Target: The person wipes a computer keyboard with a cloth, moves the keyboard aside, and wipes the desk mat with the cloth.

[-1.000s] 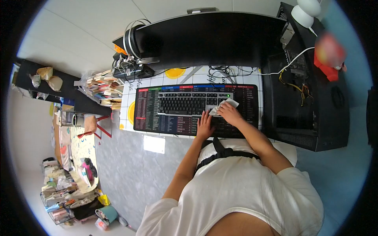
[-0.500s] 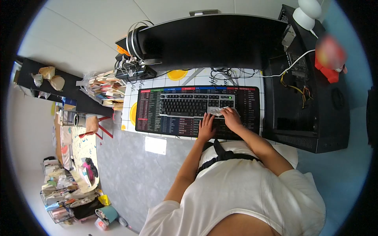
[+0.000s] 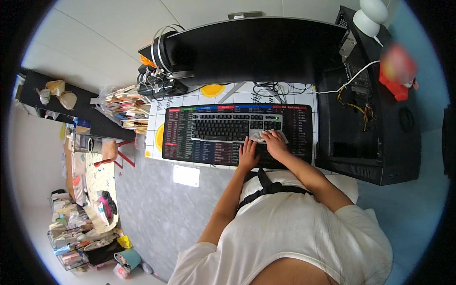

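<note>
A black keyboard [image 3: 219, 127] with a silver frame lies on a large printed desk mat [image 3: 190, 151], a green light glowing at its upper right. My right hand [image 3: 274, 143] presses a crumpled white tissue [image 3: 257, 136] against the keyboard's number pad. Parts of the tissue stick out on both sides of the fingers, which cover the keys beneath. Just to the left, my left hand [image 3: 247, 155] rests on the mat with fingers extended, their tips at the keyboard's front edge near the tissue.
A wide black monitor [image 3: 256, 52] stands behind the keyboard. On the right is an open black computer case [image 3: 361, 161] with exposed cables and a red figure [image 3: 395, 85] on top. Headphones [image 3: 160, 52] and stacked papers [image 3: 126, 107] are at the left.
My right hand has shifted slightly left and toward me with the tissue, and more tissue shows at its right side. My left hand stays almost in place.
</note>
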### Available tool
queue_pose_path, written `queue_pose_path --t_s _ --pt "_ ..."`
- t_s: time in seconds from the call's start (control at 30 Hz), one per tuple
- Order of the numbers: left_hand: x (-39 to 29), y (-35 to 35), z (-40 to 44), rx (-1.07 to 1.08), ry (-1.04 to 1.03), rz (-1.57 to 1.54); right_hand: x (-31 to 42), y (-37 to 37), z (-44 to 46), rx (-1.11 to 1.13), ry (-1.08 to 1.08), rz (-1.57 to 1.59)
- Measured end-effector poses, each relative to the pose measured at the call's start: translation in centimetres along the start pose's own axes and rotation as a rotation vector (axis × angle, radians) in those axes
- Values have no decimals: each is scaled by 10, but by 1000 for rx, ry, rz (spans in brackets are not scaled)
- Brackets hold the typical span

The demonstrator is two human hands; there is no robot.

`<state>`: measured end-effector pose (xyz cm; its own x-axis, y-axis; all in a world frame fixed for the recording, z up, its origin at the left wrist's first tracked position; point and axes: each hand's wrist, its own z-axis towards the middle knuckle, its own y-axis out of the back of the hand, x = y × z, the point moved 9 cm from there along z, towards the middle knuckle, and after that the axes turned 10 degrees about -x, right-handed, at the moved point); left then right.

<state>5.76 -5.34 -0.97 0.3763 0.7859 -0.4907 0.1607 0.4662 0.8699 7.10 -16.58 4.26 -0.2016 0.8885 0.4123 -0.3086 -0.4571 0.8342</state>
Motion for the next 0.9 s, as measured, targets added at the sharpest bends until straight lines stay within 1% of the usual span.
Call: queue_pose_path --t_s 0.03,0.1,0.13,0.2,0.23,0.3,0.4,0.43,0.5,0.63,0.8,0.87,0.9 --pt "0 0 0 6 8 -9 -1 0 1 -2 1 1" --pt "-2 0 2 15 12 -24 -5 -11 -2 135 46 49" --pt "-4 3 1 -7 8 -11 -8 -12 -4 139 39 44" --pt "-8 4 1 -37 -11 -5 2 -9 -4 87 177 -50" --pt "-7 3 1 -34 -11 -4 3 -9 -3 87 175 -48" --pt "-5 1 0 -19 -12 37 -4 -19 -4 185 32 21" --pt "-2 1 1 -25 -18 16 -3 -14 -6 144 77 76" --pt "0 0 0 -16 -17 12 -3 -15 -7 150 79 80" --pt "2 -4 0 -11 -14 44 -4 -7 -10 93 84 57" --pt "3 -6 1 7 -16 33 0 -4 -2 85 67 81" --pt "0 0 3 -40 -42 -18 1 -12 4 35 25 44" --pt "-1 -1 1 -28 -47 -20 -3 -23 5 169 -40 -33" --pt "-1 -1 1 -24 -47 -21 -3 -24 4 171 -43 -34"
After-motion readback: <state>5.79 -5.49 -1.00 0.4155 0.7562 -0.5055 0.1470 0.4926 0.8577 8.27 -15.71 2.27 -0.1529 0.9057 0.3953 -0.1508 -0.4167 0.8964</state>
